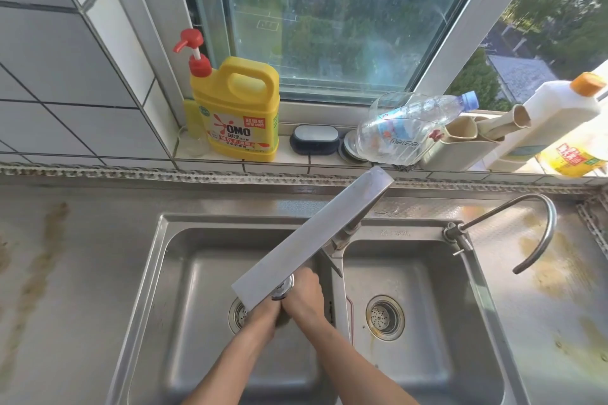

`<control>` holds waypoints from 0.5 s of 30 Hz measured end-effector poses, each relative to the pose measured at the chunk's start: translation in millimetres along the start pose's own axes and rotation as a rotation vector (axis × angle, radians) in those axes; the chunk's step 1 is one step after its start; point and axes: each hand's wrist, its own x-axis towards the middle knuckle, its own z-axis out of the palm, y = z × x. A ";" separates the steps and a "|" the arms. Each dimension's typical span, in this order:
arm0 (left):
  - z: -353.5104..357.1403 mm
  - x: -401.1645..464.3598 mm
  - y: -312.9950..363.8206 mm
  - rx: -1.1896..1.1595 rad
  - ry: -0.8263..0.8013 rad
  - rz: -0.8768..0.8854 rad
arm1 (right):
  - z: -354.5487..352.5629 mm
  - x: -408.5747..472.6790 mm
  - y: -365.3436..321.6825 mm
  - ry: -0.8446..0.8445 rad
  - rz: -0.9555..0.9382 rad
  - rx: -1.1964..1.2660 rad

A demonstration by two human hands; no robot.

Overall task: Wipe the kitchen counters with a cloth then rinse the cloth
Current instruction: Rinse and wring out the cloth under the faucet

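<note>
both hands squeeze a dark cloth (283, 319) between them, the left hand (263, 316) and right hand (304, 297) pressed close. they are low in the left bowl of the sink (184, 273), under the flat faucet (312, 237). a yellow soap jug (240, 108) stands far back on the sill.

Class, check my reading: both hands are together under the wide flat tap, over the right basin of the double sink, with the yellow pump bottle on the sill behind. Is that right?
One detail is wrong. The head view shows the left hand and right hand over the left basin, not the right one. The rest stands: they meet under the wide flat tap, and the yellow pump bottle stands on the sill behind.
</note>
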 end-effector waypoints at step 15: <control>-53.5 -10.8 -0.1 0.260 0.016 0.428 | -54.6 11.2 27.6 -0.456 0.033 0.440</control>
